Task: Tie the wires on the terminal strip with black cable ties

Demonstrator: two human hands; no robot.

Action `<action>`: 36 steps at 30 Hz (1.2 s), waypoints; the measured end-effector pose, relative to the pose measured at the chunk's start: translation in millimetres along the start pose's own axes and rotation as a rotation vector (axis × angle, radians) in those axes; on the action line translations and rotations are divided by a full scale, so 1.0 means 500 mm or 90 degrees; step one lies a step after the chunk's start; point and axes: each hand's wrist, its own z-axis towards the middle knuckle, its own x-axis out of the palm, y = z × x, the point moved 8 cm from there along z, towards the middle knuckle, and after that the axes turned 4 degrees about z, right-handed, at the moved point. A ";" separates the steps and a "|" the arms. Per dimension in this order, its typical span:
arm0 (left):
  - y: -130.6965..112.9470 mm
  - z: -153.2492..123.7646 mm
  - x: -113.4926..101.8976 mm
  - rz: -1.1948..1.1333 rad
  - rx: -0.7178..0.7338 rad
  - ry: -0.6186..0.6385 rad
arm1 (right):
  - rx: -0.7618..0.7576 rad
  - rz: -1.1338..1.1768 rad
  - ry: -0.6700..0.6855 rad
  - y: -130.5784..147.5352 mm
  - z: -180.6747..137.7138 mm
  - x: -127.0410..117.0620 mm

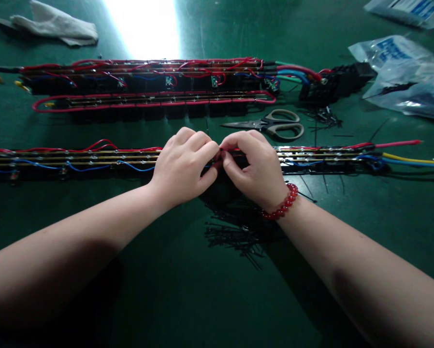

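A long busbar strip [130,157] with brass-coloured rails and red and blue wires lies across the green table. Over its middle, my left hand [186,162] and my right hand [253,164] meet with their fingertips pinched together. Between the fingertips shows a small dark bit that looks like a black cable tie [221,149]; most of it is hidden by the fingers. A red bead bracelet [285,205] circles my right wrist. Thin black tie tails stick out of the strip right of my hands. Just below them lies a pile of black cable ties [235,237].
Scissors [267,124] lie behind my hands, beside a few loose black ties [324,117]. Farther back are wired strips [148,72] with a black connector block [333,82]. Plastic bags [409,82] lie at right, a white cloth glove [55,21] at top left.
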 end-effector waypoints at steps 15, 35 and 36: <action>0.000 0.000 0.000 0.011 0.007 -0.006 | -0.007 -0.003 -0.001 0.002 0.000 0.000; 0.002 0.000 0.003 -0.011 -0.003 0.004 | 0.005 0.001 0.011 0.001 0.002 0.002; 0.002 0.000 0.003 -0.010 -0.003 0.003 | 0.007 0.001 0.011 0.000 0.002 0.002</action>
